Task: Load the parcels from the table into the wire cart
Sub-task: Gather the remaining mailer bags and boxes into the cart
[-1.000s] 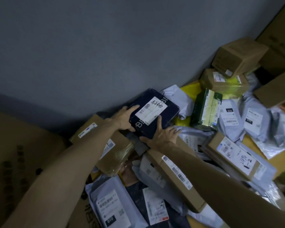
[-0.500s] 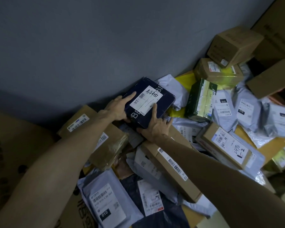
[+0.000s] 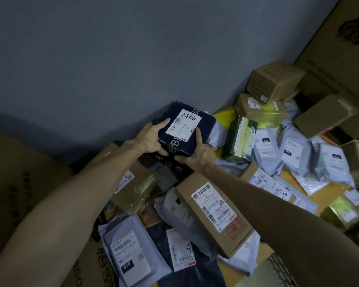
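A dark navy box [image 3: 203, 121] with a white shipping label is raised a little above the parcel pile, close to the grey wall. My left hand [image 3: 148, 139] grips its left edge, thumb under the front. My right hand [image 3: 199, 155] holds its lower right corner, index finger lying up along the top face. A long brown carton [image 3: 214, 212] lies just below my right forearm. Grey mailer bags [image 3: 129, 249] and more brown boxes crowd the yellow table [image 3: 330, 193]. The wire cart is out of view.
A green box [image 3: 239, 139] stands right of the navy box. Stacked brown cartons [image 3: 276, 84] sit at the back right, beside a big cardboard carton [image 3: 344, 54]. Another large carton [image 3: 19, 183] fills the left side. Grey mailers [image 3: 294, 154] cover the right of the table.
Both hands have closed around the navy box and lifted it off the pile, tilting its label up toward me. A black box beneath it now shows.
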